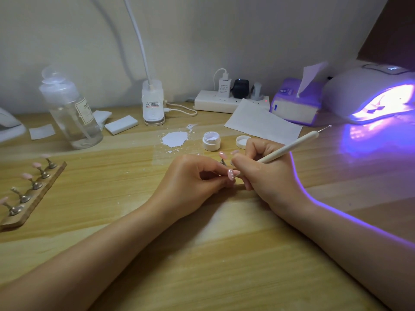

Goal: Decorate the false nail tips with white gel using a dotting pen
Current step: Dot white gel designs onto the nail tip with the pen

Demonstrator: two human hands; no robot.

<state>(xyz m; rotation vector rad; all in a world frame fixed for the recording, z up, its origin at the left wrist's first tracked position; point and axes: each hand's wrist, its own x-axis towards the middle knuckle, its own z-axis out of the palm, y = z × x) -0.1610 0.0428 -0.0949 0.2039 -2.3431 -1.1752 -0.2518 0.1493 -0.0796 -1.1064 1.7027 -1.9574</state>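
My left hand (193, 180) pinches a small stand that carries a pink false nail tip (231, 173) with white dots on it. My right hand (267, 173) grips a cream dotting pen (289, 149), its lower tip down at that nail and its upper metal tip pointing up to the right. Just behind the hands stand two more pink tips on stands (223, 157). An open white gel jar (211, 141) sits behind them, with its lid (243, 141) lying to its right.
A wooden holder strip (33, 198) with several pink tips lies at the left. A white spill (175, 139), a clear bottle (71, 113), foam blocks (121, 124), a lamp base (153, 104), a power strip (217, 102), paper (262, 122), a tissue box (296, 104) and a lit UV lamp (377, 97) stand behind.
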